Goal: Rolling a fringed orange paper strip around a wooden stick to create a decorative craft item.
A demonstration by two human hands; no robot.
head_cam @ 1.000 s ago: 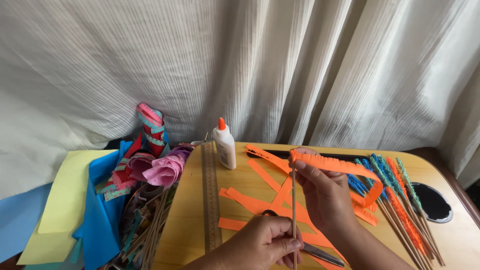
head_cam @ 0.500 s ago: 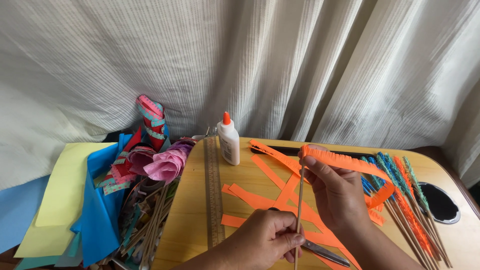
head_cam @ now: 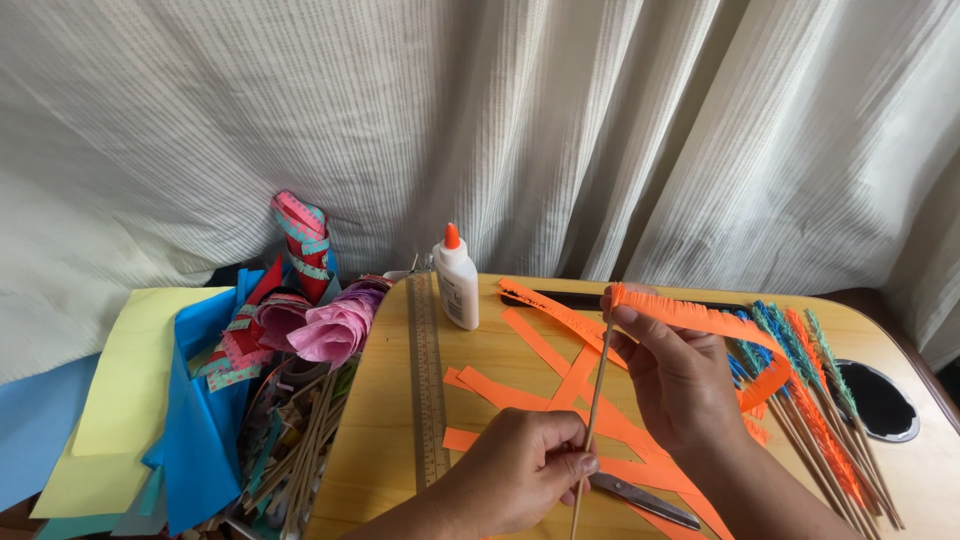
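2 hands are working over the rounded wooden surface (head_cam: 400, 440): our left hand (head_cam: 520, 475) is closing its fingers around the lower part of a thin wooden stick (head_cam: 597, 390), which is standing almost upright, tilting slightly right at the top. Our right hand (head_cam: 680, 375) is pinching the end of a long fringed orange paper strip (head_cam: 700, 318) against the stick's top, thumb and fingers pressing together there, while the rest of the strip is trailing right and down past the wrist. Beneath the hands, several plain orange paper strips (head_cam: 540, 345) are lying scattered, and grey metal scissors (head_cam: 645, 500) are resting just beside our left hand. A metal ruler (head_cam: 428, 380) is lying lengthwise on the left part, with a white glue bottle with an orange cap (head_cam: 457, 280) standing near its far end. Finished fringed sticks in orange, blue and green (head_cam: 810, 390) are lying at the right.
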